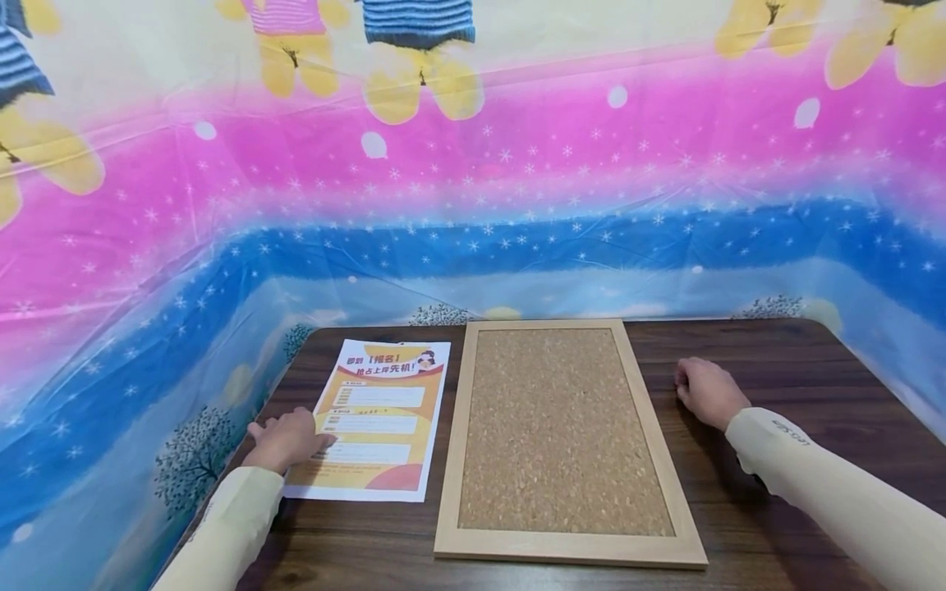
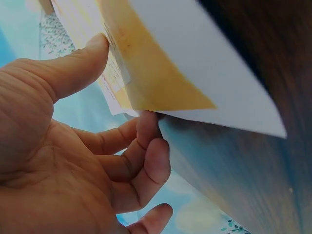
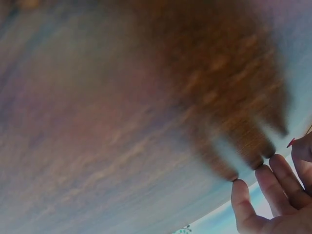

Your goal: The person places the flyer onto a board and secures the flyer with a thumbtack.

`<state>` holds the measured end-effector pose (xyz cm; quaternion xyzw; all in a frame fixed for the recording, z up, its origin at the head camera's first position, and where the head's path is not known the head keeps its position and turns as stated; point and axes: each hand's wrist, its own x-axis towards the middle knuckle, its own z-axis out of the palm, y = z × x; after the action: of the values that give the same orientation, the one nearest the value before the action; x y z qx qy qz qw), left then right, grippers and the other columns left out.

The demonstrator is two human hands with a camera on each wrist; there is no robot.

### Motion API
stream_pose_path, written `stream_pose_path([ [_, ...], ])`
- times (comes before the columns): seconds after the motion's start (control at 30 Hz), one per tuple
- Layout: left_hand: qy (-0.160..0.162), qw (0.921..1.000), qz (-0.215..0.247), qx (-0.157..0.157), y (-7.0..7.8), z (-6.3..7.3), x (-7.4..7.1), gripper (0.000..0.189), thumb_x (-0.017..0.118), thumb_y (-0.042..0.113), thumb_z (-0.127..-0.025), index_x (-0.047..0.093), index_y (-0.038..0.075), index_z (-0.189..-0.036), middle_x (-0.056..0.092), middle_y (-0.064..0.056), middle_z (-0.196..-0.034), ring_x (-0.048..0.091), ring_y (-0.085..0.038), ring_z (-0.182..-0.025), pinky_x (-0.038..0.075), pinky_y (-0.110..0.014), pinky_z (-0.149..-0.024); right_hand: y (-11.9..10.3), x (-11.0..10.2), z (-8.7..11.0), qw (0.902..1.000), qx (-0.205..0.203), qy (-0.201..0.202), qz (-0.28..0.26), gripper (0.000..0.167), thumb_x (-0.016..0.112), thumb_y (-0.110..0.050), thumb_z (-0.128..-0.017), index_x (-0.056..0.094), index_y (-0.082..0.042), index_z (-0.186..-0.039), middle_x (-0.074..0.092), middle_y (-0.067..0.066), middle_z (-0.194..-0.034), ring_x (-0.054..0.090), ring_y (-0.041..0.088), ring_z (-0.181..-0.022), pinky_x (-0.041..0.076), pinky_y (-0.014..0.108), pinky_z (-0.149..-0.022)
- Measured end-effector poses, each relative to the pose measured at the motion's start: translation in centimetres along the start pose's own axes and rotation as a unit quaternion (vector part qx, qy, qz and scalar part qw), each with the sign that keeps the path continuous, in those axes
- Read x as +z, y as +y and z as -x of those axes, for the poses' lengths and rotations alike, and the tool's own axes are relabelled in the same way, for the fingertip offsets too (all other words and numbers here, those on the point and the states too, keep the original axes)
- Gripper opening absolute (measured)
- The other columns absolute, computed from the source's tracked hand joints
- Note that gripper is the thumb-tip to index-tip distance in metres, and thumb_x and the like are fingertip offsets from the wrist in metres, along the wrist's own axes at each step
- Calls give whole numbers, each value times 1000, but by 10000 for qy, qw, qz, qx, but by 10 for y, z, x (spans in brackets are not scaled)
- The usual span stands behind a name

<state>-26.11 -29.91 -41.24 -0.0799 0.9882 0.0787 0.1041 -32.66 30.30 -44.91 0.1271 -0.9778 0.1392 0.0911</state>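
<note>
A printed flyer (image 1: 375, 427), orange, yellow and white, lies on the left part of the table. My left hand (image 1: 284, 441) is at its left edge. In the left wrist view the thumb (image 2: 80, 66) is on the printed face and the fingers curl at and beneath the edge, pinching the paper. A wood-framed cork board (image 1: 554, 435) lies flat to the right of the flyer. My right hand (image 1: 711, 392) rests on the table beyond the board's right side, its fingers (image 3: 273, 190) loosely bent, tips on the tabletop. A tiny red thing (image 3: 291, 143) shows by its thumb; its kind is unclear.
The dark wood-grain table (image 1: 828, 386) has rounded far corners. A patterned pink and blue cloth (image 1: 517, 189) hangs behind it and along both sides. The board's far edge lies close to the table's back edge.
</note>
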Motion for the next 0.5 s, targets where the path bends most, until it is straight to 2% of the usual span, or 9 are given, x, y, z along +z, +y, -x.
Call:
stream_pose_path([
  [0.2, -94, 9999, 124, -4, 0, 0, -1, 43, 66, 34, -88, 57, -8, -97, 52, -13, -72, 51, -41, -82, 17, -70, -88, -2, -3, -1, 9992, 338, -39, -212, 8, 64, 1, -83, 56, -2, -82, 55, 7, -72, 51, 22, -60, 43, 39, -56],
  [0.37, -46, 9998, 170, -42, -1, 2, -2, 43, 66, 37, -87, 60, -5, -92, 51, -13, -72, 50, -42, -84, 18, -71, -87, -5, -6, -1, 9984, 488, -80, -271, 10, 64, -1, -83, 55, -3, -81, 54, 6, -69, 49, 21, -57, 41, 37, -53],
  [0.5, -39, 9997, 221, -69, -2, 4, -3, 42, 66, 38, -87, 62, -3, -88, 52, -12, -71, 52, -39, -80, 18, -71, -85, -7, -6, -1, 9980, 538, -97, -307, 8, 64, -3, -84, 56, -3, -82, 54, 6, -69, 49, 21, -58, 41, 37, -53],
])
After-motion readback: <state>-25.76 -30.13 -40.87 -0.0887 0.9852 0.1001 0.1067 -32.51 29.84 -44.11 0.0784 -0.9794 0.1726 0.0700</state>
